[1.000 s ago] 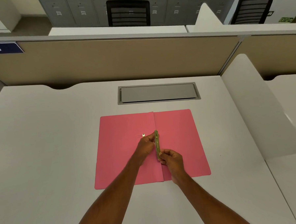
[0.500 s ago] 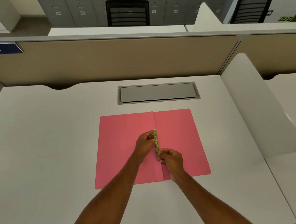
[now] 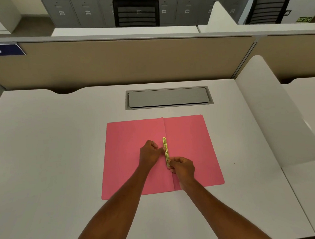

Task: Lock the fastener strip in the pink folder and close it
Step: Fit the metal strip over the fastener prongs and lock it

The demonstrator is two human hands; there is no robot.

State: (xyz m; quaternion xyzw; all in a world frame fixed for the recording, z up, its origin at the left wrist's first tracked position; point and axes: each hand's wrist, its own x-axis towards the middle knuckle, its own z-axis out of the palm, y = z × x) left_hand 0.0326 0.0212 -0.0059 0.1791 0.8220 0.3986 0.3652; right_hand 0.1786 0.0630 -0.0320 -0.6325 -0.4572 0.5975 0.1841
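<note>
The right hand (image 3: 183, 168) is covering the near end of the gold metal fastener strip (image 3: 166, 151). Small lettering on the strip is too blurred to read. Both forearms are running off the bottom edge.

White desk (image 3: 55, 161) carries open pink folder (image 3: 129, 157), flat at centre; grey cable hatch (image 3: 168, 97) set in behind.

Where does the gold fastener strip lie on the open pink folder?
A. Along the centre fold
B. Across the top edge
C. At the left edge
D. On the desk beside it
A: the strip runs along the centre fold of the folder, with the left hand and right hand on it.
</note>
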